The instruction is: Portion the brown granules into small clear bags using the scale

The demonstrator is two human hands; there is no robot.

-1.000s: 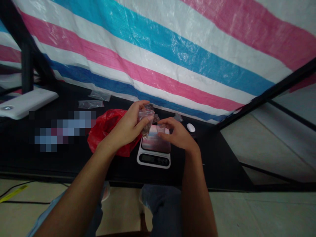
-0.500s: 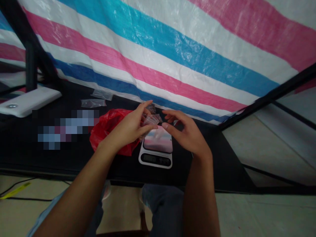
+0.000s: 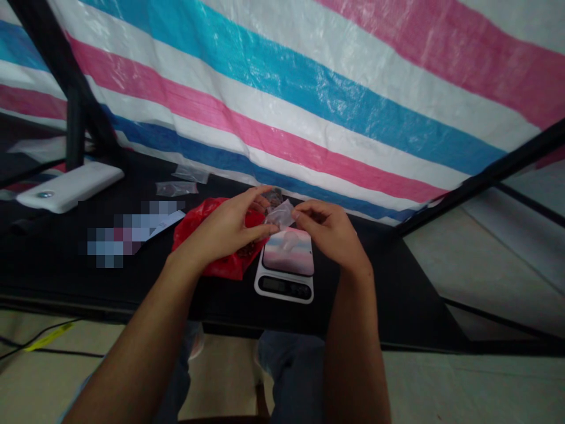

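L hand [image 3: 219, 231] & R hand [image 3: 329, 232] both hold small clear plastic bag [image 3: 279, 215] in narrow pinch, just above back edge of white digital scale w/ pink top [image 3: 285, 288]. Red plastic bag [image 3: 220, 265] just beside scale. Keep pinch even, bag taut. vs 0.5 s ago: R hand now on bag.

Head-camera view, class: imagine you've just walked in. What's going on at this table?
A seated person pinches a small clear plastic bag between their left hand and right hand, just above the far edge of a digital scale. A red plastic bag lies beside the scale on the black table, partly under the left hand. Two more clear bags lie farther back, before a striped tarpaulin.
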